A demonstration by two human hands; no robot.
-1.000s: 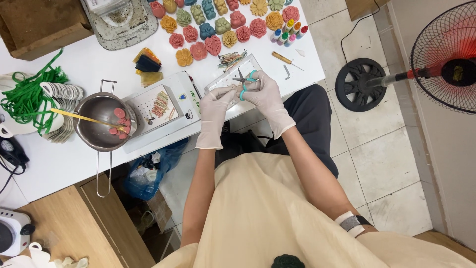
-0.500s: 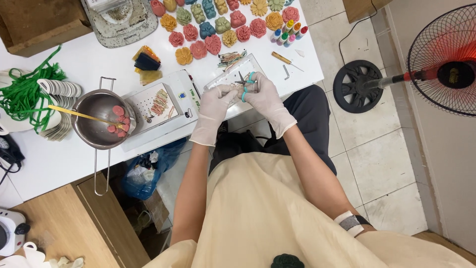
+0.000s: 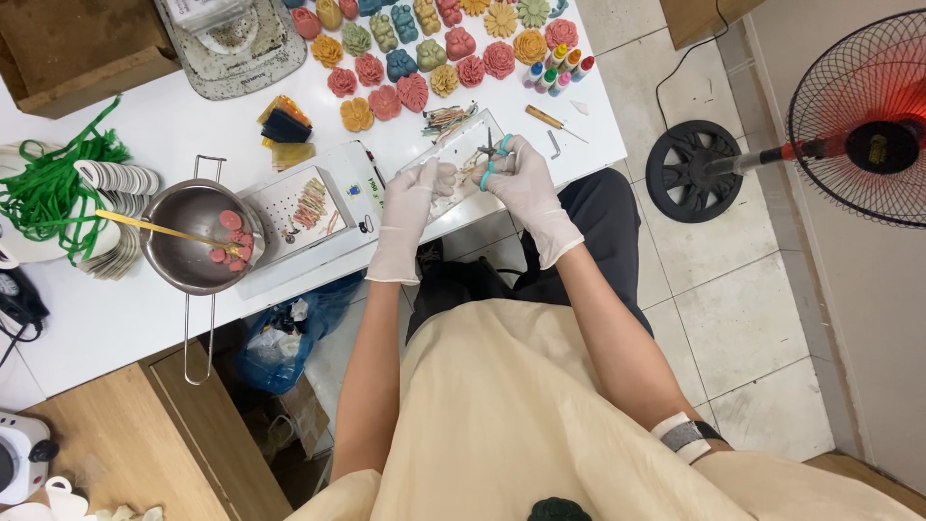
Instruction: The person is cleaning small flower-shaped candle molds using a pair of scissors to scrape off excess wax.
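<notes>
Since a second ago both gloved hands have drifted up and away from the body, and the scissors (image 3: 493, 154) have turned so their blades now point away from the person instead of toward the left hand. The right hand (image 3: 521, 178) has its fingers threaded through the teal handle loops and curled around them; the blades look nearly together, though they are too small to tell for sure. The left hand (image 3: 417, 188) pinches a small pale piece between thumb and fingertips, held just left of the scissor blades and close to them. What that piece is cannot be made out.

Directly under the grip lies a clear tray (image 3: 453, 135) on the white table (image 3: 116, 318). Beyond the grip, farther from the person, sit rows of coloured moulded flowers and figures (image 3: 424, 58), finished and laid out, with small dye bottles (image 3: 555, 68) to their right. Left of the left hand stands a white box with a perforated top (image 3: 309, 207), and past it a steel pot (image 3: 198, 236) holding pink chunks and a yellow stick.

Judging by the layout, many pieces are already made, the pot's contents remain unused, and the trimming is in progress.
</notes>
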